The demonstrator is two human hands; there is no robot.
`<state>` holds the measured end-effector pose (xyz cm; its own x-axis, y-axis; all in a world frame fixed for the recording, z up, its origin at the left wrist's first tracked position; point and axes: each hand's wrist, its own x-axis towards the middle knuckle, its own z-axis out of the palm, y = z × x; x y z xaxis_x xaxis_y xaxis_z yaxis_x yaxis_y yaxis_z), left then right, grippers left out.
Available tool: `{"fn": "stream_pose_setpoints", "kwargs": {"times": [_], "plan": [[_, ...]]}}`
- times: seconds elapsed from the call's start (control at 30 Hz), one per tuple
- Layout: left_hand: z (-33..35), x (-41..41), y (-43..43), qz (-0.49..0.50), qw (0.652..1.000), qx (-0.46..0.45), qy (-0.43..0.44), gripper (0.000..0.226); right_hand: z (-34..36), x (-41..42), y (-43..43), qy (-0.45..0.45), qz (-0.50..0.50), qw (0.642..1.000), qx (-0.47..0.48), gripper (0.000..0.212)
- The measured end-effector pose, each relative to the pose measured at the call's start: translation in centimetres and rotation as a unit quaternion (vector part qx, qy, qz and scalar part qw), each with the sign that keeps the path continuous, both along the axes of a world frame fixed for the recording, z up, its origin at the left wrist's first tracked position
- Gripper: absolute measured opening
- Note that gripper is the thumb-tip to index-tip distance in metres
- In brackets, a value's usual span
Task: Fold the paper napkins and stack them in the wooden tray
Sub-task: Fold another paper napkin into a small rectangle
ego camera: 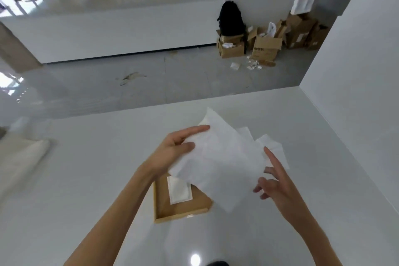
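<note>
A large white paper napkin (222,157) is spread out in the air above the white table (86,179). My left hand (174,149) grips its left edge between thumb and fingers. My right hand (278,181) touches its right edge with fingers spread; whether it pinches the sheet is unclear. Below the napkin sits the wooden tray (183,211), partly hidden by it, with one folded napkin (179,191) lying inside. More loose napkins (272,144) lie on the table behind the held sheet.
A white wall (356,93) borders the table on the right. A pale roll (23,153) lies at the table's left edge. Beyond the far edge are the grey floor, a long white counter (118,28), cardboard boxes (267,45) and a black backpack (231,19).
</note>
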<state>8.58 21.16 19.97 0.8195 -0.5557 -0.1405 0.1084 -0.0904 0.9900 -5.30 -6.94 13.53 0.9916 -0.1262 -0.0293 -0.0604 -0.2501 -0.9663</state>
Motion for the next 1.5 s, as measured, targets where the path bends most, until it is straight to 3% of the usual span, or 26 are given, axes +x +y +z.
{"fn": "stream_pose_setpoints", "kwargs": {"times": [0.1,0.23,0.3,0.37,0.43,0.47,0.53,0.57,0.6,0.67,0.73,0.83,0.9,1.03,1.27,1.5], "plan": [[7.4,1.3,0.8,-0.096,0.992,0.021,-0.082,0.053,3.8,2.4,0.2,-0.024,-0.003,0.999,-0.048,0.086],[14.5,2.8,1.3,-0.180,0.968,0.077,-0.159,0.050,10.3,8.6,3.4,-0.069,0.093,0.992,0.041,0.111],[16.6,3.4,2.2,-0.214,0.958,0.098,-0.167,0.052,12.6,11.0,5.1,-0.089,0.110,0.986,0.088,0.105],[17.8,4.3,3.7,-0.236,0.949,0.107,-0.179,0.054,14.3,12.6,6.8,-0.107,0.111,0.983,0.097,0.085],[17.8,5.0,5.3,-0.196,0.968,0.005,-0.155,0.056,15.4,13.8,8.6,-0.138,0.102,0.980,0.101,0.059],[17.3,5.0,5.9,-0.149,0.978,-0.113,-0.096,0.054,15.8,14.3,9.4,-0.151,0.090,0.978,0.113,0.049],[14.8,4.2,6.5,-0.011,0.945,-0.324,0.046,0.040,16.2,15.1,10.6,-0.164,0.050,0.975,0.139,0.041],[12.7,3.4,6.6,0.040,0.928,-0.360,0.086,0.041,16.0,15.4,10.9,-0.166,0.029,0.975,0.144,0.036],[10.3,2.6,6.4,0.065,0.921,-0.366,0.118,0.057,15.6,15.6,10.9,-0.166,0.009,0.976,0.143,0.029],[6.0,0.7,5.8,0.067,0.914,-0.363,0.166,0.087,14.5,15.5,10.5,-0.155,-0.018,0.979,0.133,0.023],[4.2,-0.7,4.8,0.079,0.933,-0.308,0.167,0.092,13.4,14.8,9.8,-0.134,-0.041,0.983,0.119,0.023],[4.7,-0.9,3.2,0.151,0.969,-0.166,0.101,0.064,12.6,13.7,8.5,-0.101,-0.046,0.990,0.090,0.015],[5.5,-0.5,2.3,0.170,0.978,-0.105,0.064,0.037,12.6,13.2,7.4,-0.081,-0.049,0.993,0.072,0.021],[6.5,0.6,0.4,0.214,0.968,-0.121,0.051,0.024,13.8,12.8,3.6,0.002,0.031,0.997,0.072,0.038],[6.8,1.3,-0.3,0.209,0.973,-0.093,0.021,0.037,14.9,13.7,0.4,0.019,0.085,0.990,0.113,0.022],[6.8,1.0,1.5,0.222,0.969,-0.107,0.029,0.024,14.7,14.8,1.4,0.045,0.134,0.979,0.144,0.023]]}}
